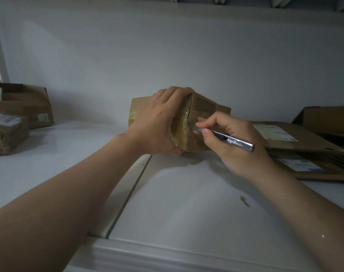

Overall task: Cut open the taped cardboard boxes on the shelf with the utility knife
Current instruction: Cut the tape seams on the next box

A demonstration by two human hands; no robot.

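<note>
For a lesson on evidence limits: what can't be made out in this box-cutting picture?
Head view:
- Blade tip of the utility knife: hidden in the taped box seam.
- Box face under the left hand: covered.
- Label print on flattened cardboard: blurred, too small.
- Left boxes: cut by frame edge.

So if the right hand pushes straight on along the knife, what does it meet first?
The small taped box: the utility knife in the right hand seems to touch its seam already. Just beyond lies the left hand.

Bare left hand (157, 122), bare right hand (236, 148) — forearms (73, 189) uncovered to frame edge
</note>
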